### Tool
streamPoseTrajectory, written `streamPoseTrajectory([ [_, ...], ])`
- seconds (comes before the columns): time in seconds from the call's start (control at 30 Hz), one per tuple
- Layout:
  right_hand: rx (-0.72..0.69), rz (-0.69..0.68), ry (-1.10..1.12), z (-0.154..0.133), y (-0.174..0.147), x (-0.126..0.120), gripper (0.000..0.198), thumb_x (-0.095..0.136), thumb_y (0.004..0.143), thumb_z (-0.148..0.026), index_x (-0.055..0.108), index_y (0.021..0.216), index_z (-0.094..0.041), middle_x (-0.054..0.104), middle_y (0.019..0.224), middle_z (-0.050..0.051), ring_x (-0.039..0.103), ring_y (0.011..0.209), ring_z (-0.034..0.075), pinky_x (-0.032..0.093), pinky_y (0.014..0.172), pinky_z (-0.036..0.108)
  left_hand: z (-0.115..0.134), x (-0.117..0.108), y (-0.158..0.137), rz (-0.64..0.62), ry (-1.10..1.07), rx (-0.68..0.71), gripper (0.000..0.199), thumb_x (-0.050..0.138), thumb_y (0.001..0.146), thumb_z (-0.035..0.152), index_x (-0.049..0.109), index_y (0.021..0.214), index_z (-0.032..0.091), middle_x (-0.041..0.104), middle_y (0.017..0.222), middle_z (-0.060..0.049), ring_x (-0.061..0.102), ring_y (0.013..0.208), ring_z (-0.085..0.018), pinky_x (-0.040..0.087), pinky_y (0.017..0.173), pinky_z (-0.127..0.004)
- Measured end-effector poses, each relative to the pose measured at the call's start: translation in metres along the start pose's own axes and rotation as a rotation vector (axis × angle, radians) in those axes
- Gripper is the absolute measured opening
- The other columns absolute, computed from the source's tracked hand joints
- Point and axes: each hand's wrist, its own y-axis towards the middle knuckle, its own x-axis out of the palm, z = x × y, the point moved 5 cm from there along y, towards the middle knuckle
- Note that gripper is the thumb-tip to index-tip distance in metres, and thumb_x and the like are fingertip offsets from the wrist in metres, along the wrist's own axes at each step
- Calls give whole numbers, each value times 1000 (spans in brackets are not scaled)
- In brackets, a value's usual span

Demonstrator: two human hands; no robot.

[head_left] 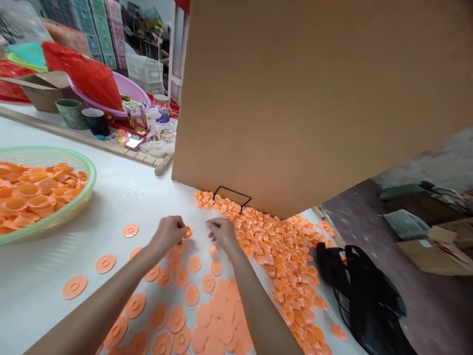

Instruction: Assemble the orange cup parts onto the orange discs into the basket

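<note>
My left hand [170, 231] is closed in a pinch, with a small orange plastic piece [188, 231] at its fingertips. Just to the right, my right hand [223, 232] hovers with fingers curled together; whatever they hold, if anything, is too small to make out. Flat round orange discs [176, 319] with a raised ring lie spread on the white table below both hands. Smooth discs [218, 315] overlap in a patch beside my right forearm. A long heap of orange cup-shaped pieces [281, 251] runs along the right side, close to my right hand.
A large cardboard sheet [295, 98] stands at the back, with a black wire frame [232, 190] at its foot. At left is a green basket [86, 187] of orange cups. A black bag [369, 296] hangs at the right edge. Mugs [74, 114] stand behind a wooden strip [121, 151].
</note>
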Motion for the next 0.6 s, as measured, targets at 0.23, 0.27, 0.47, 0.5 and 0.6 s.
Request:
streamPoseTrajectory([
  [0.23, -72, 210, -241, 32, 17, -45, 44, 51, 62, 3, 76, 93, -17, 68, 106, 10, 65, 98, 21, 47, 90, 26, -75, -261, -56, 1039, -65, -239, 29, 61, 70, 14, 68, 98, 13, 72, 82, 1, 66, 68, -11, 49, 65, -22],
  [0.27, -77, 215, -271, 34, 18, -43, 46, 50, 61, 4, 76, 94, -16, 68, 107, 11, 65, 99, 21, 46, 91, 26, -95, -284, -58, 1061, -57, -329, 31, 59, 71, 14, 66, 101, 12, 73, 88, -1, 65, 68, -11, 49, 65, -24],
  [0.47, -111, 182, -367, 29, 13, -46, 34, 48, 67, -3, 75, 79, -18, 73, 89, 10, 66, 91, 22, 46, 79, 27, -151, -322, -57, 1090, -267, -305, 29, 59, 67, 4, 64, 96, 6, 64, 66, 4, 55, 53, -4, 50, 61, -21],
  [0.5, -110, 172, -364, 30, 13, -47, 27, 49, 68, -7, 74, 72, -18, 73, 80, 10, 67, 84, 23, 46, 73, 28, -149, -320, -57, 1093, -286, -237, 28, 59, 66, 4, 65, 93, 5, 61, 62, 5, 54, 51, -4, 50, 60, -20],
  [0.6, -63, 176, -268, 36, 17, -43, 19, 53, 71, -22, 72, 71, -21, 72, 74, 6, 66, 73, 23, 45, 63, 29, -144, -316, -55, 1038, -277, -114, 24, 59, 65, 10, 68, 86, 8, 61, 59, 4, 57, 51, -8, 51, 56, -21],
])
